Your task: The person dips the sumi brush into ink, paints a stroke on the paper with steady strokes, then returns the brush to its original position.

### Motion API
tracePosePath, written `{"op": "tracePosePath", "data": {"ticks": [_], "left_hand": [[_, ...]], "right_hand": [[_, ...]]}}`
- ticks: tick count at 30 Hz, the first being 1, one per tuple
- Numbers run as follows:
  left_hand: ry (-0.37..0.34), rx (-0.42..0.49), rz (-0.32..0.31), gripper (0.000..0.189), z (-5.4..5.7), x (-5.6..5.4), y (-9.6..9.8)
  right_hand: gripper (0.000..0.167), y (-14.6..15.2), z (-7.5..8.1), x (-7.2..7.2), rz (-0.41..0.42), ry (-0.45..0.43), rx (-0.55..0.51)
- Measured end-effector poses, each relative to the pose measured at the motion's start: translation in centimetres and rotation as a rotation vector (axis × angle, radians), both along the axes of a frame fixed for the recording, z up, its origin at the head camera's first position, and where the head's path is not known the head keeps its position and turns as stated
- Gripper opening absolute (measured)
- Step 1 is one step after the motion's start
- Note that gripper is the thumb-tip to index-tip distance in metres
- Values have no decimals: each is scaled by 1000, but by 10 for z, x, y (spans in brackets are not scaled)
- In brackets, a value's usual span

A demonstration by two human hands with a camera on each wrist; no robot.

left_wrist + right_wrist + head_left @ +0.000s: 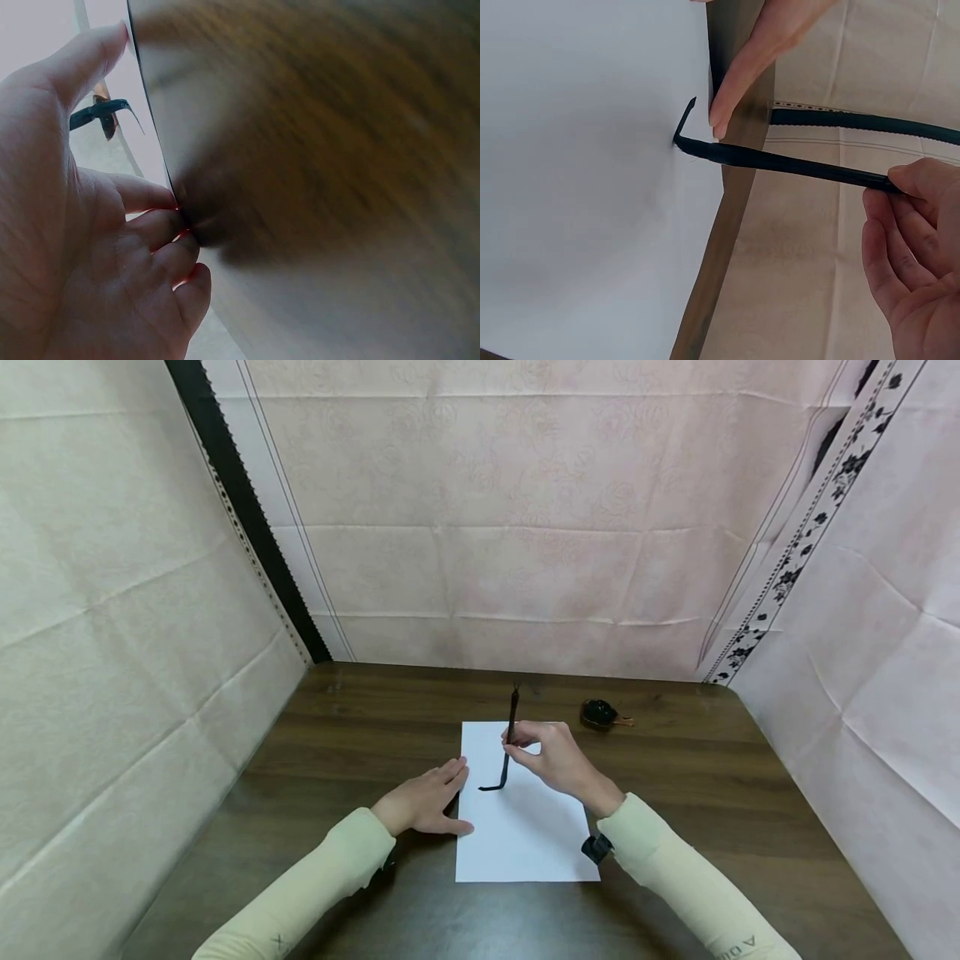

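Observation:
My right hand (555, 760) pinches a dark ink brush (780, 163) between thumb and fingers, well up its handle. The brush stands nearly upright in the head view, its bent wet tip touching a white sheet of paper (525, 847). A short black stroke (490, 788) runs leftward from the tip. My left hand (427, 800) lies at the left edge of the sheet with straight, spread fingers, the thumb and fingertips resting on the paper's border. In the left wrist view its palm (90, 270) shows, with part of the brush (101, 111) visible beyond the thumb.
A small dark pot of black ink (599, 713) with a short brownish handle stands behind the paper to the right. The brown wooden table (360, 727) is bounded by pale cloth (510, 568) at the back and both sides.

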State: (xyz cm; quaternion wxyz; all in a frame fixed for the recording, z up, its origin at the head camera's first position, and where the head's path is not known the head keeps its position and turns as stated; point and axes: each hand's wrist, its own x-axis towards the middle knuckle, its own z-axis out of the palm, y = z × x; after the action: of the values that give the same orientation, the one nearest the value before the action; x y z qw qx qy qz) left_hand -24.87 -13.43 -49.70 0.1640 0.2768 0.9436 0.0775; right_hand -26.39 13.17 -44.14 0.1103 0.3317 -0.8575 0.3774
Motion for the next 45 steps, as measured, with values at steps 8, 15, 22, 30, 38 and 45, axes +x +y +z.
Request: {"op": "tracePosePath", "data": {"ticks": [8,15,22,30,38,45], "left_hand": [[4,-3,1,106,-2,-1,0],[-5,4,-3,106,-2,0,-2],[-9,21,-18,105,1,2,-3],[-6,29,-29,105,2,1,-3],[-12,35,-28,104,3,1,-2],[-19,25,-26,105,3,2,-2]], "right_hand": [[14,8,0,0,-14,5,10],[13,16,2,2,-20,24,20],[14,25,4,2,-27,53,21],[12,37,5,3,-56,50,41],[11,49,13,7,-83,58,84],[11,55,35,10,-52,101,71]]}}
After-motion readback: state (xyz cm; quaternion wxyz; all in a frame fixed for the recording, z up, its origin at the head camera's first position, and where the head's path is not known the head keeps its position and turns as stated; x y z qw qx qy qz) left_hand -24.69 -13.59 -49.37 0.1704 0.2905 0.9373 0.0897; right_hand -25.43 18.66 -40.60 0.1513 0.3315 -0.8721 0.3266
